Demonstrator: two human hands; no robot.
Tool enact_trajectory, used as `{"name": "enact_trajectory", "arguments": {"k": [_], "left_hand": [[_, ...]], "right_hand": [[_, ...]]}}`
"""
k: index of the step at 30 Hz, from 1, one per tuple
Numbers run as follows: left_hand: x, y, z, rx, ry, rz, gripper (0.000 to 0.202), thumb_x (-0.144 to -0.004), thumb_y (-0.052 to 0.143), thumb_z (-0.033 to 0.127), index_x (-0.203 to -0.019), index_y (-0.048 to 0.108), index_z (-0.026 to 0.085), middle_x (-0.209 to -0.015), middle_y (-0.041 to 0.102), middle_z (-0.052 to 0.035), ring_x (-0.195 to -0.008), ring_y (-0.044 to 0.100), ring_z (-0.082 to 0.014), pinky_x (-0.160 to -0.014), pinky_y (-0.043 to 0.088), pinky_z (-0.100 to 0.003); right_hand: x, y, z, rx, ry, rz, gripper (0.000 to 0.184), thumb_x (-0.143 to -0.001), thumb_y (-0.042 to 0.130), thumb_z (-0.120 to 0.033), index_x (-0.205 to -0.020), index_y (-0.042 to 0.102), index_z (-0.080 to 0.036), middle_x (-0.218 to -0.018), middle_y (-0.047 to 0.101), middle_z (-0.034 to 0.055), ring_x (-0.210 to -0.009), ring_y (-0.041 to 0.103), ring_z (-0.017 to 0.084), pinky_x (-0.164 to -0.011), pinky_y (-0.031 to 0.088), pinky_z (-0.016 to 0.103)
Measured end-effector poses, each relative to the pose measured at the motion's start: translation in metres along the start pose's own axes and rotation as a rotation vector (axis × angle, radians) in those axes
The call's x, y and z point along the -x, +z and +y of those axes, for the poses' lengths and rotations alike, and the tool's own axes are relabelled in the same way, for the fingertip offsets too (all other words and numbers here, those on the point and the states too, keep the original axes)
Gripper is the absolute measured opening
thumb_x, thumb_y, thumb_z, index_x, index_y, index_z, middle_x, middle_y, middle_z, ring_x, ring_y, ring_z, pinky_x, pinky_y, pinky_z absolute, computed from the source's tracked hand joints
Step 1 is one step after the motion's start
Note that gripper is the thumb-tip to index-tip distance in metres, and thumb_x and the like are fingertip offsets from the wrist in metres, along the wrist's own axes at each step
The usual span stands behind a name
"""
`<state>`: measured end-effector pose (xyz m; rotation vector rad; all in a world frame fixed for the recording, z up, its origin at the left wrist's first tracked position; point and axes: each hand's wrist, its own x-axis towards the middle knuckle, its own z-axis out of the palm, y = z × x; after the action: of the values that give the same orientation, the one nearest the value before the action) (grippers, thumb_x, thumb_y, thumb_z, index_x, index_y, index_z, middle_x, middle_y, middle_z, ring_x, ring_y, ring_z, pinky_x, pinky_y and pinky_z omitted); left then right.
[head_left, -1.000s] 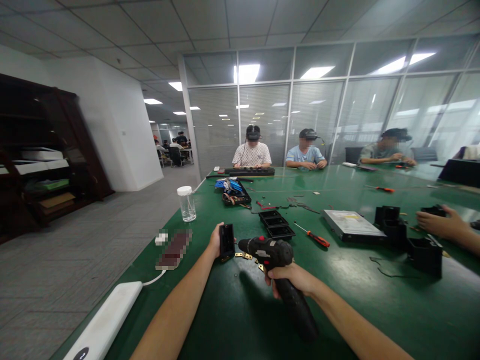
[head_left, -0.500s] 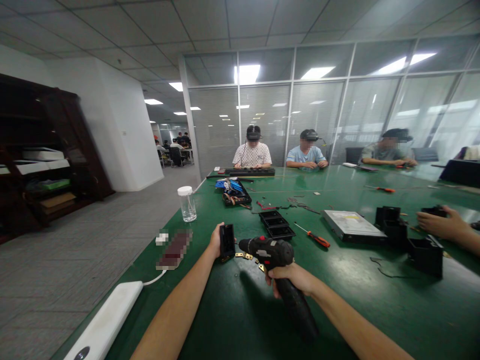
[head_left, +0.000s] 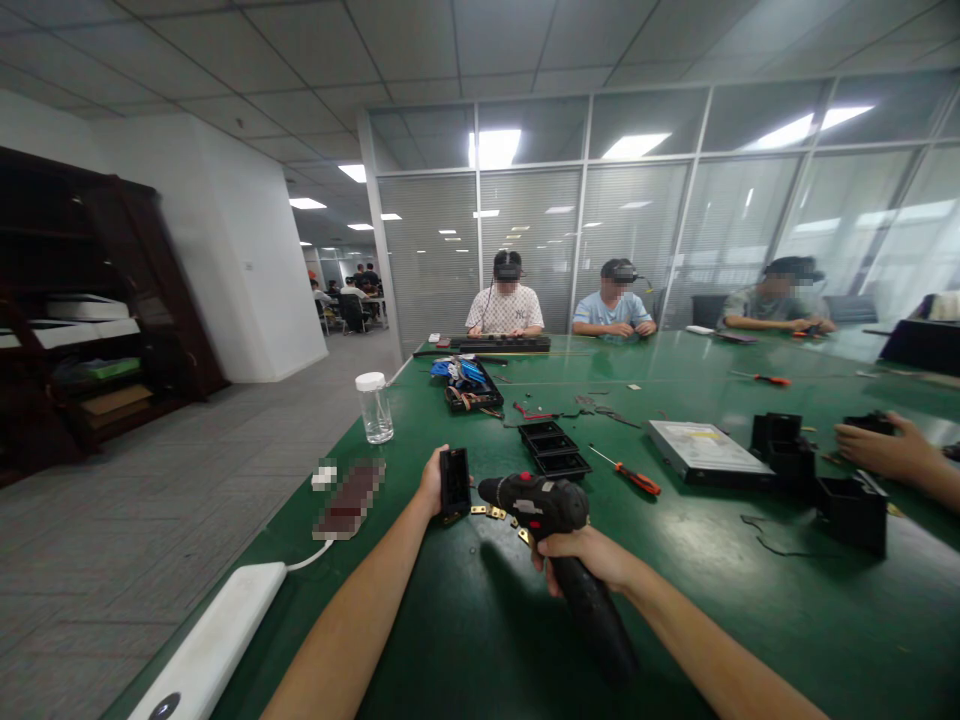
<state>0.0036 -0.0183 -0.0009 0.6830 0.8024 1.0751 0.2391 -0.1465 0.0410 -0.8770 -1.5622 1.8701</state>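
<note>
My left hand (head_left: 431, 483) grips a small black rectangular plastic housing (head_left: 454, 482) by its left side, its hollow face turned toward me. My right hand (head_left: 574, 556) is wrapped round the handle of a black cordless drill (head_left: 541, 502) with red buttons. The drill's nose points left at the housing; whether its bit touches the plastic I cannot tell. Below and between them, several small brass-coloured metal pieces (head_left: 495, 512) lie on the green table (head_left: 442, 620). Just beyond the drill sits a black compartmented tray (head_left: 553, 448).
An orange-handled screwdriver (head_left: 636, 479), a silver disc drive (head_left: 705, 452) and black boxes (head_left: 851, 515) lie to the right, near another person's hand (head_left: 892, 445). At left stand a clear jar (head_left: 375, 410) and a white power strip (head_left: 217, 640). Several people sit across the table.
</note>
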Motion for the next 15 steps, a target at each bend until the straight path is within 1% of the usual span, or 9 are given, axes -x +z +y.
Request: {"name": "enact_trajectory", "arguments": {"k": [7,15], "left_hand": [[0.0014,0.0018,0.001,0.021,-0.017,0.038,0.042,-0.063,0.034,0.05,-0.066,0.051,0.011,-0.051,0.055,-0.0074,-0.048,0.054,-0.02,-0.047,0.04,-0.03],[-0.0024,-0.0033,-0.0009,-0.005,0.009,-0.015,0.043,-0.061,0.036,0.053,-0.065,0.051,0.012,-0.053,0.055,-0.0073,-0.05,0.054,-0.0198,-0.05,0.04,-0.031]], "right_hand": [[0.0002,0.0002,0.0,0.0,0.013,0.024,0.018,-0.059,0.049,-0.027,-0.07,0.046,-0.013,-0.065,0.054,0.0027,-0.046,0.052,0.013,-0.042,0.038,0.023],[0.0,0.0004,-0.0006,-0.012,0.009,0.005,0.018,-0.059,0.048,-0.027,-0.07,0.046,-0.013,-0.064,0.054,0.0025,-0.047,0.052,0.013,-0.042,0.038,0.023]]}}
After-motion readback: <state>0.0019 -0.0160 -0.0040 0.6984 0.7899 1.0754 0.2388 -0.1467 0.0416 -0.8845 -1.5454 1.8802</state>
